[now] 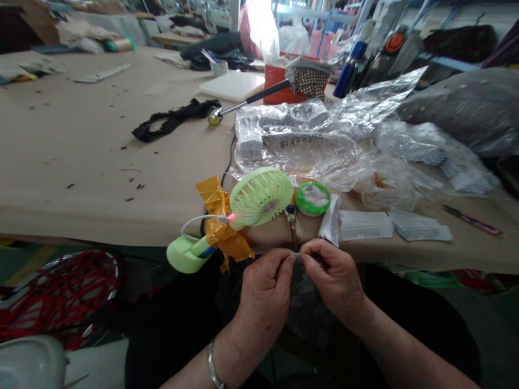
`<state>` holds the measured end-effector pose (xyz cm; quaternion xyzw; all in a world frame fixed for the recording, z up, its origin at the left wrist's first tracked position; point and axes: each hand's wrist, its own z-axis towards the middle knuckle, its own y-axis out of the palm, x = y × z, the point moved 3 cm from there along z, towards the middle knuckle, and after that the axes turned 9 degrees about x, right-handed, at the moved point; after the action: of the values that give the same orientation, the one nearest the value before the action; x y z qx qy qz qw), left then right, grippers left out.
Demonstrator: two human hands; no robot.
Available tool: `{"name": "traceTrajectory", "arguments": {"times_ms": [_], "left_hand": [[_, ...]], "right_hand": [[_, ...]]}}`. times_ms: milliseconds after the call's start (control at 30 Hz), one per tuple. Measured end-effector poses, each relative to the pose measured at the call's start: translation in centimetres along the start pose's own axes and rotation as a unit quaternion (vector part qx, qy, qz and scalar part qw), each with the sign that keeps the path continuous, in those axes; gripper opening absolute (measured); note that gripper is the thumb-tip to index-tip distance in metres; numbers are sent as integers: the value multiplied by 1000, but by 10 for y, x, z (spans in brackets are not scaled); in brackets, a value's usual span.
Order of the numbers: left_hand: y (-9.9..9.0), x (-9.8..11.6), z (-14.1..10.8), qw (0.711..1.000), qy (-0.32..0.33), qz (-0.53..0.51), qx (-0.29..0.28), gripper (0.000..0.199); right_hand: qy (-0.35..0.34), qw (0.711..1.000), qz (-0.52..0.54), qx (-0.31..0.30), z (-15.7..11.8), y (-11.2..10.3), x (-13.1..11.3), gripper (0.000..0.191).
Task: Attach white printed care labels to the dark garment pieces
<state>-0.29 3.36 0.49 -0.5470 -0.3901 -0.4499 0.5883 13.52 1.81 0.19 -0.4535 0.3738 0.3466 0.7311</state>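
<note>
My left hand (267, 289) and my right hand (334, 278) meet just off the table's front edge, fingertips pinched together. Between them shows a sliver of a small pale piece (297, 254), mostly hidden by the fingers; its kind I cannot make out. Under the hands, in shadow, lies a heap of small greyish pieces (310, 308). Right ahead, a thin metal rod with a dark knob (291, 216) sits at the table edge. Beside it is a green round tub (313, 199) with white, fluffy-looking filling. A green handheld fan (261, 195) leans at the left, fixed with brown tape (229, 237).
Stacks of small printed labels (367, 225) and a pink-and-dark cutter (472, 220) lie along the right edge. Behind are clear plastic bags (300, 151), a long-handled hammer-like tool (251, 100), a black cloth strip (174, 120) and a red box (279, 84). A red woven seat (60, 292) stands lower left.
</note>
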Motion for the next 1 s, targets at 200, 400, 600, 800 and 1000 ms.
{"name": "traceTrajectory", "arguments": {"times_ms": [200, 400, 600, 800, 1000], "left_hand": [[1, -1, 3, 1000, 8, 8, -2, 15], [2, -2, 6, 999, 34, 33, 11, 15], [4, 0, 7, 996, 65, 51, 32, 17], [0, -1, -5, 997, 63, 37, 2, 16], [4, -28, -11, 999, 14, 40, -5, 22]], "right_hand": [[-3, 1000, 3, 6, 1, 1, 2, 9], [-14, 1000, 9, 13, 3, 1, 0, 10], [-12, 999, 17, 26, 3, 3, 3, 10], [-80, 997, 1, -10, -14, -14, -3, 12], [-261, 947, -175, 61, -9, -54, -1, 18]]}}
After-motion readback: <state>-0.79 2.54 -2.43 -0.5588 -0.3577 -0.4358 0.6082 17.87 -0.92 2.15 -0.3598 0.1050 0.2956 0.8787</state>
